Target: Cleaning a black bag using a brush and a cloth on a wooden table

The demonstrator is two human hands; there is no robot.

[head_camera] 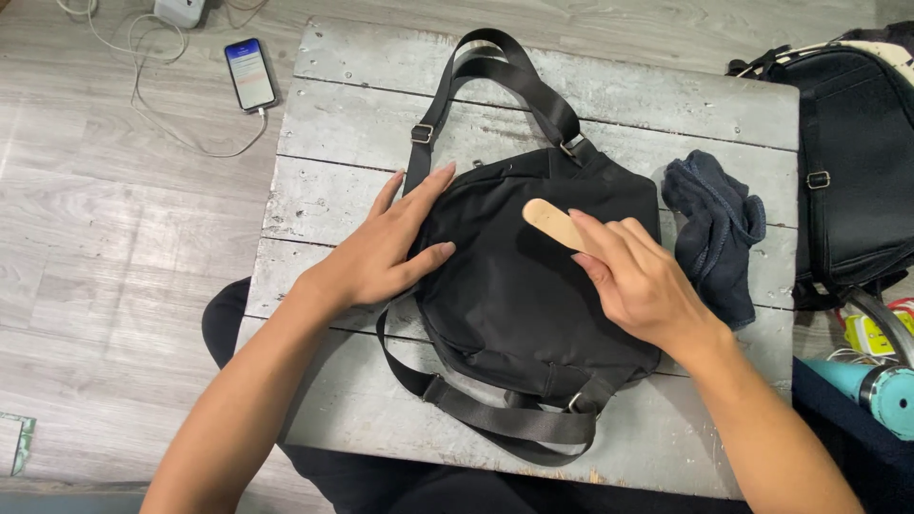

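The left hand [386, 249] lies flat with fingers spread on the near-left side of a black bag [519, 286], holding nothing; the right hand [638, 281] is closed around a flat wooden stick [555, 223], whose rounded end rests on the bag's top between the two hands; the bag sits on a weathered grey table [666, 105], its straps [495, 71] running out beyond the fingertips; just right of the right hand lies a dark blue cloth [719, 228]; farther right stands another black bag [857, 162]; far left of the left hand, a phone [250, 74] lies on the floor.
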